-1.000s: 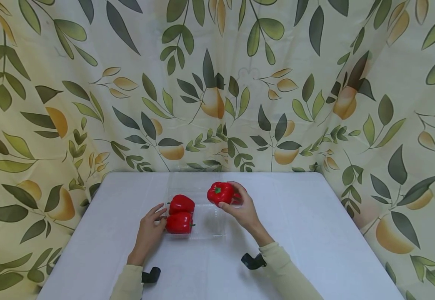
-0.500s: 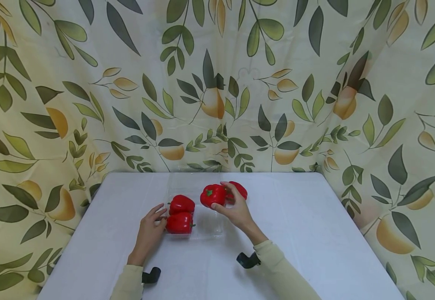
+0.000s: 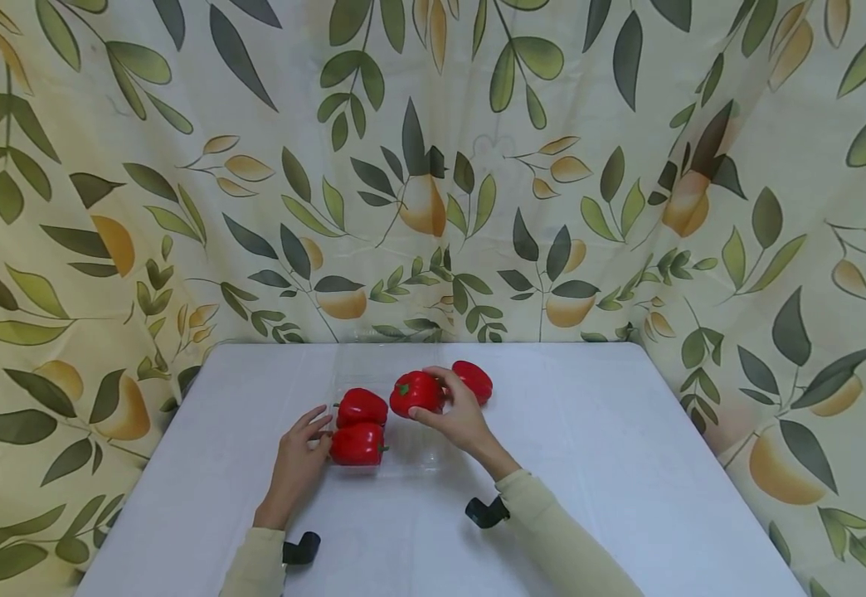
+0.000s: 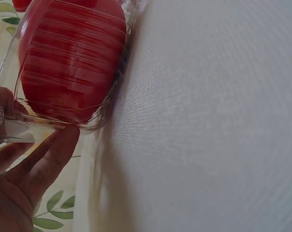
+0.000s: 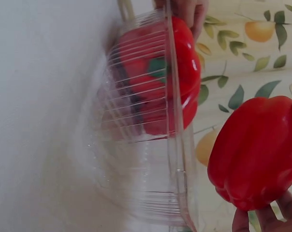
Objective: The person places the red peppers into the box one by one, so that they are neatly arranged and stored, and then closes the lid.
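My right hand (image 3: 457,416) grips a red bell pepper (image 3: 414,394) with a green stem, fingers and thumb on its sides. It is held up over the right part of a clear plastic clamshell container (image 3: 421,460). In the right wrist view, the held bell pepper (image 5: 257,152) hangs beside the container's rim (image 5: 177,159). Two more red bell peppers, a rear one (image 3: 362,407) and a front one (image 3: 357,444), lie in the container's left part. My left hand (image 3: 300,464) is at the container's left side; in the left wrist view its straight fingers (image 4: 54,159) touch the plastic wall.
Another red bell pepper (image 3: 473,381) lies on the white table (image 3: 590,464), right of the container and behind my right hand. The container's clear lid (image 3: 384,361) lies folded back towards the far edge. A leaf-patterned curtain (image 3: 463,207) hangs behind the table.
My right hand has moved left with the bell pepper, from the container's right edge to over its inside. The bell pepper behind it now shows more fully. My left hand has stayed put.
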Demonstrator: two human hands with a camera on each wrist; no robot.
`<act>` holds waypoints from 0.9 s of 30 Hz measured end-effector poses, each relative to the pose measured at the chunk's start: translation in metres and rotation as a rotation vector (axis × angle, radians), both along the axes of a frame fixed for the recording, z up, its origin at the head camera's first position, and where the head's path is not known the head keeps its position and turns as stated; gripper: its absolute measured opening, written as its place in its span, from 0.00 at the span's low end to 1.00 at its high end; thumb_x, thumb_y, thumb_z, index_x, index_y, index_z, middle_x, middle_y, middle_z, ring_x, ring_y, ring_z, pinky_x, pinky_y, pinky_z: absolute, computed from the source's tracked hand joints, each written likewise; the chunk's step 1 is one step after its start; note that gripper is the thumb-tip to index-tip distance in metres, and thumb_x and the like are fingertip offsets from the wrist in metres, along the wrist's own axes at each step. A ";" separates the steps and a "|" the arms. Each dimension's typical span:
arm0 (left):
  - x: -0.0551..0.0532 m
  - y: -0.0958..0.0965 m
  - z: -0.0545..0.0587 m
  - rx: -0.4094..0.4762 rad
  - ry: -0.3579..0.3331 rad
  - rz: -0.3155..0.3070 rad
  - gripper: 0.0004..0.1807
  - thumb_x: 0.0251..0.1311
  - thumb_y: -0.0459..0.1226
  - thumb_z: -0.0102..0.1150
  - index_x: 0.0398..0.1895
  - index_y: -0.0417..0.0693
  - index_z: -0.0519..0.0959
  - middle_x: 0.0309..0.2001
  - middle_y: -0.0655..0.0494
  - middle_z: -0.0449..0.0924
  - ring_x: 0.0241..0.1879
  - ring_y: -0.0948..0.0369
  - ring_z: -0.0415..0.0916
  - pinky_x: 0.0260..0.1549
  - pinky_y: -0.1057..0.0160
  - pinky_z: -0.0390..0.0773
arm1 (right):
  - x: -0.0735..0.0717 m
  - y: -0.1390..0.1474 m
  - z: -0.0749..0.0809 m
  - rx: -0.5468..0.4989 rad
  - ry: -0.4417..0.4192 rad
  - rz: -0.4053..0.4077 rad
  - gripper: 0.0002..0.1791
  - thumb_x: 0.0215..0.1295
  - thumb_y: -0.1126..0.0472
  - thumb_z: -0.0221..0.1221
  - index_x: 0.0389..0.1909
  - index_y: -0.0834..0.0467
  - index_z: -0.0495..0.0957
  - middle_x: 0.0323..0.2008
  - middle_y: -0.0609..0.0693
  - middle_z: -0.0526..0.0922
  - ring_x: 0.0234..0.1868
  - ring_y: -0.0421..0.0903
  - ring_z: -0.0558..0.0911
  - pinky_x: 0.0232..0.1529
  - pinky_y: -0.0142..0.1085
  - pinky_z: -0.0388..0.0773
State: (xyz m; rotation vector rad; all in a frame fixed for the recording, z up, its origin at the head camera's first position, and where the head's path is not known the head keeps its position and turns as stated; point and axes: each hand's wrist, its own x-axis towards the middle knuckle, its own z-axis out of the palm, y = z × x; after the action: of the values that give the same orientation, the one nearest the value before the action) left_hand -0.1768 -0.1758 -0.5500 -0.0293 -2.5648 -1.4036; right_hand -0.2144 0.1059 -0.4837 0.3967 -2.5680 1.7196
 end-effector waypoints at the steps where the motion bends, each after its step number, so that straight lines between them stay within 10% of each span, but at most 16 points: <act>1: 0.000 0.000 0.000 0.004 -0.001 -0.003 0.21 0.63 0.33 0.57 0.60 0.43 0.79 0.68 0.51 0.71 0.49 0.52 0.84 0.38 0.65 0.86 | -0.001 -0.001 -0.001 0.006 0.000 0.004 0.41 0.48 0.55 0.74 0.65 0.46 0.68 0.63 0.51 0.73 0.64 0.54 0.71 0.50 0.48 0.84; 27: -0.001 0.000 0.000 -0.018 0.043 -0.001 0.20 0.61 0.29 0.57 0.58 0.40 0.79 0.66 0.46 0.73 0.46 0.50 0.85 0.36 0.63 0.87 | -0.015 -0.012 -0.023 0.216 0.004 0.028 0.41 0.49 0.52 0.73 0.66 0.47 0.68 0.62 0.47 0.74 0.63 0.51 0.73 0.50 0.49 0.84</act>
State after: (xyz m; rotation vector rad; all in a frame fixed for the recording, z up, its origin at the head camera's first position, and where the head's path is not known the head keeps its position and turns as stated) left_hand -0.1775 -0.1760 -0.5499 -0.0622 -2.5429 -1.3657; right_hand -0.2297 0.0934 -0.5065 0.4440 -2.7676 1.4501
